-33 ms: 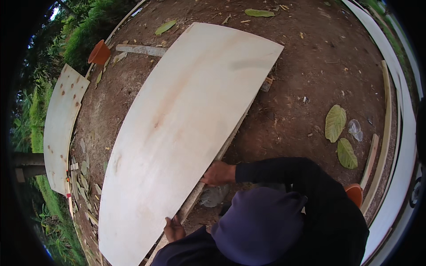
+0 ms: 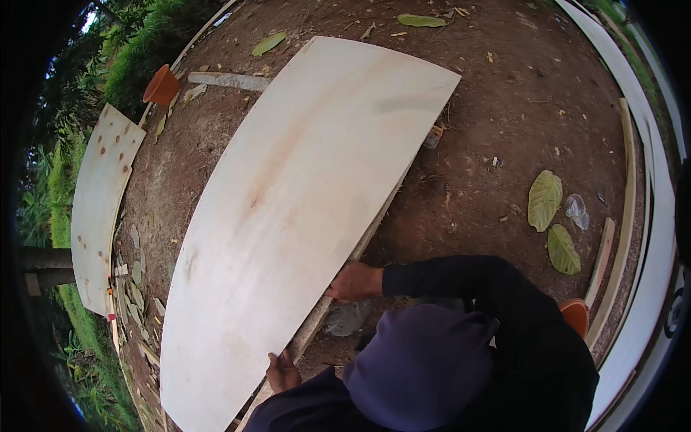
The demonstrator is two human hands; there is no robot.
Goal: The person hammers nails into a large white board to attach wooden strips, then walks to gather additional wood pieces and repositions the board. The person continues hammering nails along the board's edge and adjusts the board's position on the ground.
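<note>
A large pale plywood sheet [image 2: 288, 194] lies slantwise across the middle, with faint brown grain streaks on its face. My right hand [image 2: 354, 281], in a black sleeve, is closed on the sheet's near right edge, its fingertips hidden there. Lower down that same edge, my left hand [image 2: 283, 373] grips with its thumb showing; its other fingers are partly hidden. Beneath the edge runs a wooden batten [image 2: 311, 327]. A rounded dark purple cloth shape [image 2: 421, 367] fills the lower middle, and I cannot make out what it covers.
A smaller knotty plywood panel [image 2: 104, 209] stands at the left, near an orange bucket [image 2: 162, 86]. Long wooden strips [image 2: 625, 216] and white sheets [image 2: 658, 216] line the right side. Large leaves [image 2: 545, 200] lie on the brown soil. Another orange container [image 2: 575, 317] sits lower right.
</note>
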